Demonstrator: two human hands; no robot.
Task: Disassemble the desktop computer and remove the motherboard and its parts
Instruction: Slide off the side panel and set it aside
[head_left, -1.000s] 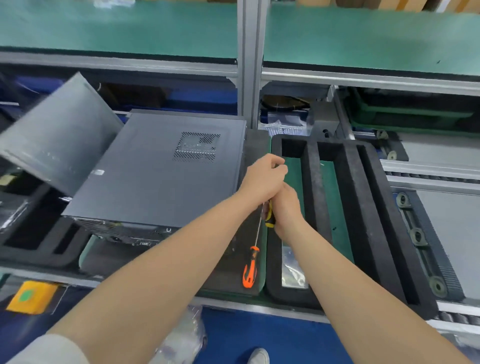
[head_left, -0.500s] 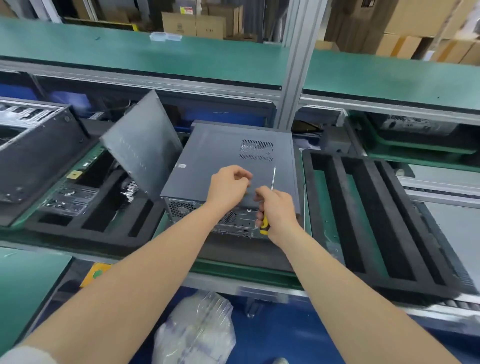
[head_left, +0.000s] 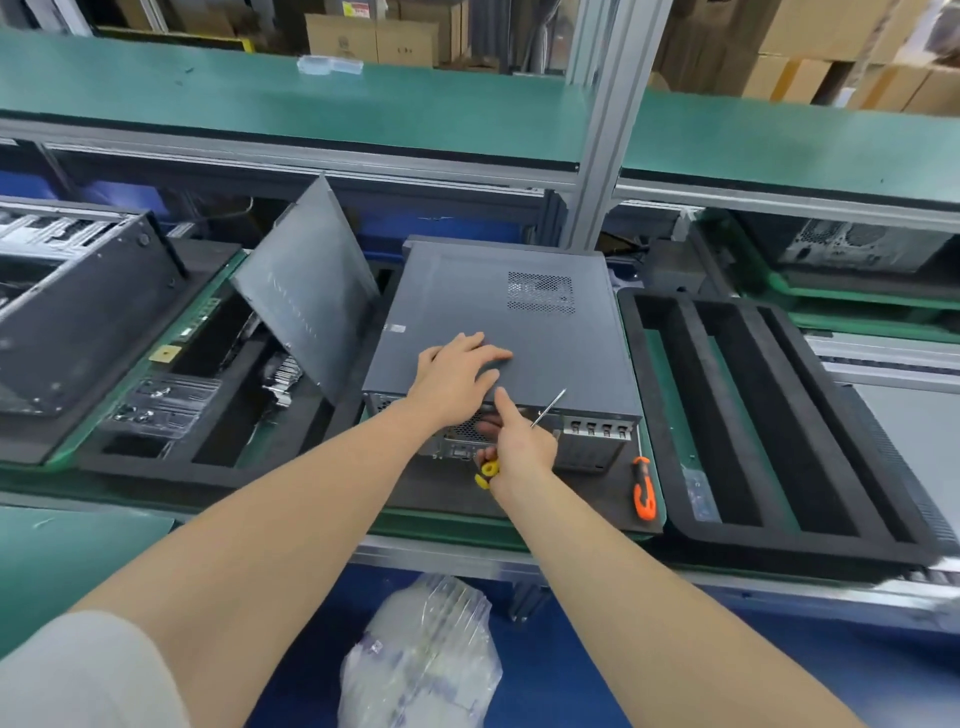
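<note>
A grey desktop computer case (head_left: 498, 312) lies flat on the conveyor with its rear panel facing me and its cover closed. My left hand (head_left: 457, 371) rests flat on the cover near the rear edge, fingers straight. My right hand (head_left: 519, 447) grips a yellow-handled screwdriver (head_left: 487, 474), whose metal shaft points up and to the right, and its thumb reaches up to the cover's rear edge. An orange-handled screwdriver (head_left: 643, 493) lies on the black mat to the right of the case.
A loose grey side panel (head_left: 311, 291) leans to the left of the case over a black foam tray (head_left: 218, 415) with parts. An opened case (head_left: 67, 296) sits far left. A black foam tray (head_left: 769, 415) with long slots lies right. A plastic bag (head_left: 421, 660) is below.
My left hand has opened and moved up to lie flat on the cover. My right hand with the screwdriver has moved to the rear panel. The camera view has shifted.
</note>
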